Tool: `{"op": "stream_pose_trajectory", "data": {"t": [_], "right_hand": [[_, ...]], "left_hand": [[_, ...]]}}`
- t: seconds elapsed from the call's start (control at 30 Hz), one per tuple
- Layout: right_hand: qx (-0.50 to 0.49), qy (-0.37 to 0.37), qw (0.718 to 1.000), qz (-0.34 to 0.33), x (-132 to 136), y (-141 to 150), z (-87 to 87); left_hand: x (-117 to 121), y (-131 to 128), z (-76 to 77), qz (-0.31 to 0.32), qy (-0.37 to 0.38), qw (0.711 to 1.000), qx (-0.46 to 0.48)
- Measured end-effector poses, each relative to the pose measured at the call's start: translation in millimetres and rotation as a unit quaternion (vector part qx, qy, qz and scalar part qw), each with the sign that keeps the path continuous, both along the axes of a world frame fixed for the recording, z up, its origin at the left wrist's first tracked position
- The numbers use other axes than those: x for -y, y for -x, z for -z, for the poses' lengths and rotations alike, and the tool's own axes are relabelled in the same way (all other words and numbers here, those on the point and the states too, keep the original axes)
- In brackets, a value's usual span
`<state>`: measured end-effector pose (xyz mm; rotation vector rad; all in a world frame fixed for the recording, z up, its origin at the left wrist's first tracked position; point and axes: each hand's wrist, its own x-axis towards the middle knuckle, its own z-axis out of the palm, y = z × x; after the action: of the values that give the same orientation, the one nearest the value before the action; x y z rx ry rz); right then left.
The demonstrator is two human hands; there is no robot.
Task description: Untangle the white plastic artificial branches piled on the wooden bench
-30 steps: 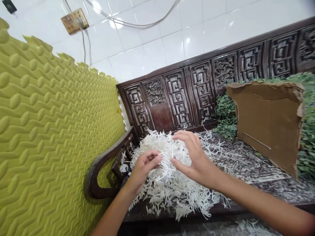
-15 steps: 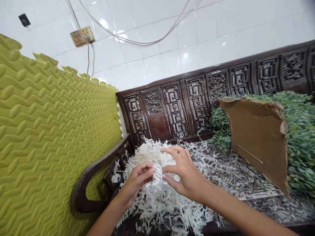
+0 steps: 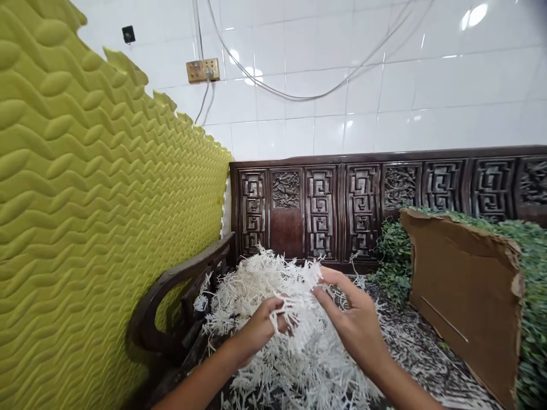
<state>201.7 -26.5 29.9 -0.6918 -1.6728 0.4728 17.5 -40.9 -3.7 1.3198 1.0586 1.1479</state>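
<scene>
Head view: left hand (image 3: 256, 330) half curled, fingertips pinched on a few white feathery sprigs (image 3: 260, 290); right hand (image 3: 354, 322) wider open, fingers spread and pressed into the same heap from the other side, no clear hold. Heap piled loosely on the dark patterned seat of the wooden counter (image 3: 410, 324), strands spilling toward its near edge, close to the curved armrest (image 3: 179, 279). Gentle fingertip teasing probably best here, with no hard squeeze (such fine branching strands look apt to snag one another). Beyond, carved lattice backrest (image 3: 320, 210), a torn cardboard sheet (image 3: 461, 296) propped against green artificial foliage (image 3: 530, 256), and ribbed yellow-green foam matting (image 3: 85, 199) at far left.
</scene>
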Motion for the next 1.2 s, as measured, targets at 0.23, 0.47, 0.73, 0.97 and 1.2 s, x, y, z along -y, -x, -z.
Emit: {"op": "stream_pose_trajectory", "data": {"t": [0.23, 0.47, 0.73, 0.97, 1.2], "right_hand": [[-0.228, 0.186, 0.945, -0.146, 12.1, 8.6, -19.7], [-0.124, 0.111, 0.981, -0.101, 31.1, 1.0, -37.5], [0.039, -0.351, 0.888, 0.295, 25.0, -49.6, -81.8], [0.303, -0.453, 0.771, 0.331, -47.2, -67.8, -127.7], [0.471, -0.293, 0.79, 0.259, -94.4, -62.7, -88.9]], "left_hand": [[14.7, -38.8, 33.4, 0.116, 0.007, 0.993, 0.023], [39.5, -57.5, 24.8, 0.187, 0.078, 0.973, 0.111], [29.1, -17.9, -12.5, 0.021, -0.041, 0.999, 0.004], [-5.5, 17.4, 9.0, -0.052, -0.056, 0.992, -0.097], [-11.5, 44.7, 5.7, -0.072, -0.269, 0.872, -0.402]]}}
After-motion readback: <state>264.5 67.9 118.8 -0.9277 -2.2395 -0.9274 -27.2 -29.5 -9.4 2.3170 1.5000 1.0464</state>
